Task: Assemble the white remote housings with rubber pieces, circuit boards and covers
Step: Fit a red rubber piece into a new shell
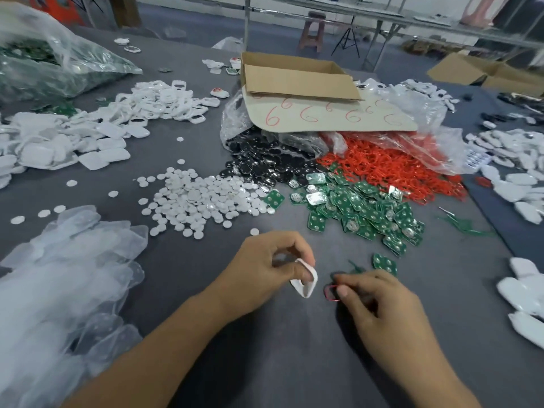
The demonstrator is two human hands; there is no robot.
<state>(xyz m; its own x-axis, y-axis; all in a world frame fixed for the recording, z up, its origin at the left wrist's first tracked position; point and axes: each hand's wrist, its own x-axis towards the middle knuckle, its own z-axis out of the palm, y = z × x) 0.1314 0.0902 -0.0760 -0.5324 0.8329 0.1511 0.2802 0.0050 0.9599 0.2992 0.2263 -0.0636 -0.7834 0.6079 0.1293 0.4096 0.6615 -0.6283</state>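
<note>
Left hand (265, 269): pinched the white housing (307, 285) at its fingertips, over the worktop (265, 363).
White housing: tilted on edge, long axis running near-to-far.
Right hand (379, 307): pinched a red rubber piece (330, 293), just beside it.

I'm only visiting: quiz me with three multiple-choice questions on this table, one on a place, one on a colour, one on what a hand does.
1. The green circuit boards lie where from the white discs? A left; B right; C beneath.
2. The rubber ring in the right hand is: A red; B blue; C yellow.
3. The left hand: A lies flat; B grips a white housing; C holds scissors.
Answers: B, boards sit right of discs; A, it shows red; B, the housing sits in its grip.
</note>
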